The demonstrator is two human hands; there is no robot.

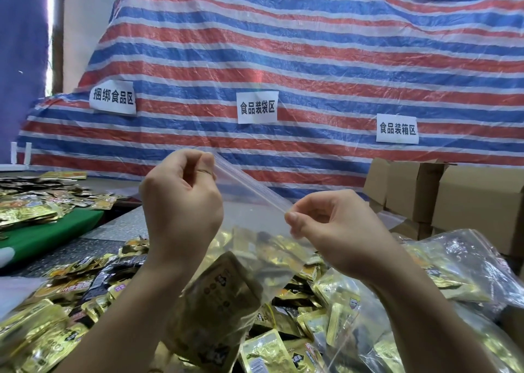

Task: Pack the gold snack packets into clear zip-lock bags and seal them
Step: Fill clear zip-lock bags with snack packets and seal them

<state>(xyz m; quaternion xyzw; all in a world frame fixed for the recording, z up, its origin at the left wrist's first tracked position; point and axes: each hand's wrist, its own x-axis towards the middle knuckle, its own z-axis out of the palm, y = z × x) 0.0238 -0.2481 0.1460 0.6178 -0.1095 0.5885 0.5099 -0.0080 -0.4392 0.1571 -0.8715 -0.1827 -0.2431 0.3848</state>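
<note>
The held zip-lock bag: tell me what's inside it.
Gold snack packets fill the bottom of the zip-lock bag; the left hand and wrist hide part, so their number is unclear.

Packets before boxes, tarpaulin behind.

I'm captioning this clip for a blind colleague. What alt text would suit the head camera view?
Two hands hold up a clear zip-lock bag with gold snack packets inside, the left hand and right hand each pinching an end of its zip strip. Loose gold packets cover the table below, with cardboard boxes at right and a striped tarp behind.
</note>
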